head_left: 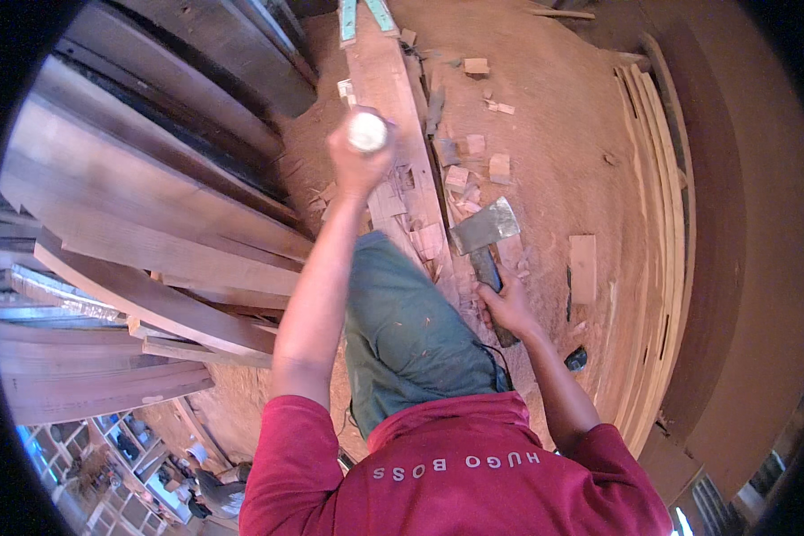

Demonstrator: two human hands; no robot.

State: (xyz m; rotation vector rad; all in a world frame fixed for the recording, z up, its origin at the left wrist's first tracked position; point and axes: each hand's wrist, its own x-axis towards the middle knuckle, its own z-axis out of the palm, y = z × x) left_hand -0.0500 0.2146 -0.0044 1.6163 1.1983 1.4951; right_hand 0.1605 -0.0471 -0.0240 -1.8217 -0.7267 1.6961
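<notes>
My left hand [360,165] is closed round an upright tool that looks like a chisel. Only the pale round end of its handle [367,131] shows; the blade is hidden below the fist. Beneath that hand runs a long wooden beam [384,85], with a cut hole and loose chips on its face. My right hand [509,306] grips the dark handle of a hatchet [485,227], whose worn grey metal head lies just right of the beam. My leg in green trousers [402,313] is over the beam's near part.
Large planks [152,179] crowd the left side. Thin boards [657,250] lie stacked at the right. Wood blocks [499,168] and a flat offcut [582,268] lie on the dusty floor. Teal strips [347,20] rest at the beam's far end. Another person [219,487] is at the lower left.
</notes>
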